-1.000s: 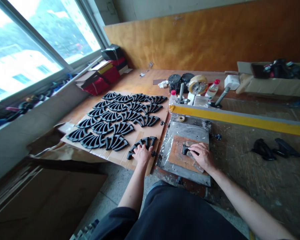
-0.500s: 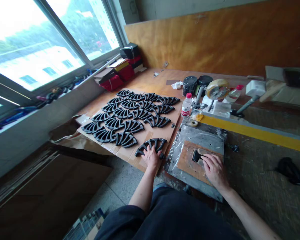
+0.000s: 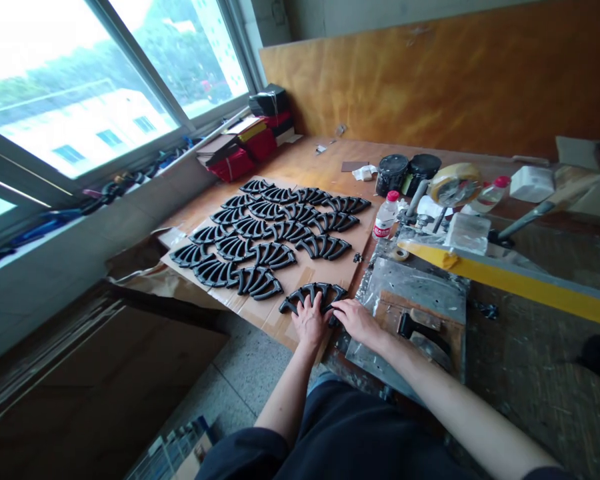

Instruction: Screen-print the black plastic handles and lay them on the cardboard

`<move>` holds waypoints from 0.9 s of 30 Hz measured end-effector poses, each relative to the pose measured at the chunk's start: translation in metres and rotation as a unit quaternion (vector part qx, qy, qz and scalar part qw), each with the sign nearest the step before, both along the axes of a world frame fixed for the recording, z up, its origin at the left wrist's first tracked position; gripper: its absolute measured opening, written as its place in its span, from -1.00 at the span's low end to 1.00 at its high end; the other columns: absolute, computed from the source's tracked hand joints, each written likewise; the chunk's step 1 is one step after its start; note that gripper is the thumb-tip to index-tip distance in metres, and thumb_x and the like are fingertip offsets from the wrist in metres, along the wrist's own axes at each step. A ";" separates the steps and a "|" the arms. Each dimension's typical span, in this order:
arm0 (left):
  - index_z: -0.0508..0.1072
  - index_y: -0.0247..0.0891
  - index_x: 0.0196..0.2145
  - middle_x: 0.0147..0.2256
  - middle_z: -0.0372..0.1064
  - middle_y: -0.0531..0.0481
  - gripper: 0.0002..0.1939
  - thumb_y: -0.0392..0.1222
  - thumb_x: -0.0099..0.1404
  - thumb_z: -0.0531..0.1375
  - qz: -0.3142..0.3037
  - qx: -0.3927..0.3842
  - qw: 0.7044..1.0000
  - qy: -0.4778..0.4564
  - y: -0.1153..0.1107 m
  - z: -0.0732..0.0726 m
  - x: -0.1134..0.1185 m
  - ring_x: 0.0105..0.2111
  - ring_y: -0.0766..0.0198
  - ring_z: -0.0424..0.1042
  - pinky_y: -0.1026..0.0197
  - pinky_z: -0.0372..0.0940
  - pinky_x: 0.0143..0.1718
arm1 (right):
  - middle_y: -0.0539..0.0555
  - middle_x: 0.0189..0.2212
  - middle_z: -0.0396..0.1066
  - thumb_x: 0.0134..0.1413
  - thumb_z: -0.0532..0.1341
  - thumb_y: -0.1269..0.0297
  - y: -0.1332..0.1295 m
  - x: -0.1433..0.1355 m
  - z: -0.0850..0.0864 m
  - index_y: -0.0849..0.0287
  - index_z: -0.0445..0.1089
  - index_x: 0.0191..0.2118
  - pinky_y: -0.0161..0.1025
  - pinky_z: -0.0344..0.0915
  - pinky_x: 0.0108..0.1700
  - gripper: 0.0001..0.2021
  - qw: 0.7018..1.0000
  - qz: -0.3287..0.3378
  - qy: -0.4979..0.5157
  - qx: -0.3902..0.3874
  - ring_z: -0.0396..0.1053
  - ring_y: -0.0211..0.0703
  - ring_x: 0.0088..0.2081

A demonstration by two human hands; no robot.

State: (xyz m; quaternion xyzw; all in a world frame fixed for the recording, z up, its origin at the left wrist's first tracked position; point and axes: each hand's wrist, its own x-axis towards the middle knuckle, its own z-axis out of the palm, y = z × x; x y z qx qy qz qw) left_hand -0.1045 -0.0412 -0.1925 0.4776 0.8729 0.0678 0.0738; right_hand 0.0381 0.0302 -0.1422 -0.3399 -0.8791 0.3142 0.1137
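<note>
Below centre, glossy curved pieces (image 3: 310, 289) are touched by the left hand (image 3: 310, 324), fingers parted; right hand (image 3: 356, 320) curled, hold unclear.

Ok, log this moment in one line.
left hand: on near row of black pieces | right hand: at row's right end | black handle: on brown board, apart from both hands

The nearest curved black parts (image 3: 310, 291) lie fanned; cardboard (image 3: 330, 269) beneath them
</note>
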 end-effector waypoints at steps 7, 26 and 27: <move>0.05 -0.09 0.33 0.04 0.39 -0.15 -0.29 0.19 0.31 0.03 -0.076 0.025 0.995 -0.059 -0.010 0.009 -0.027 0.03 0.04 0.29 0.03 0.14 0.07 | 0.22 -0.17 0.50 0.32 -0.03 0.15 0.018 -0.050 -0.018 0.16 0.44 0.02 -0.21 0.27 -0.02 -0.61 0.987 -0.010 -0.145 -0.061 0.43 -0.04 -0.06; 0.43 -0.11 0.07 -0.01 0.42 -0.14 -0.54 0.09 0.27 0.15 -0.065 0.068 0.995 -0.027 0.011 0.001 -0.012 0.02 -0.04 0.27 -0.09 0.13 0.06 | 0.29 -0.02 0.42 0.27 0.03 0.10 0.029 -0.053 -0.032 0.29 0.38 0.12 -0.26 0.17 0.10 -0.54 0.974 -0.131 -0.157 -0.100 0.36 -0.05 0.05; 0.45 -0.10 0.04 -0.01 0.42 -0.13 -0.56 0.08 0.26 0.16 -0.072 0.074 0.994 -0.021 0.015 0.001 -0.012 0.02 -0.06 0.26 -0.10 0.13 0.05 | 0.31 0.00 0.41 0.27 0.03 0.11 0.031 -0.052 -0.032 0.32 0.36 0.13 -0.26 0.17 0.11 -0.53 0.972 -0.141 -0.158 -0.103 0.35 -0.05 0.06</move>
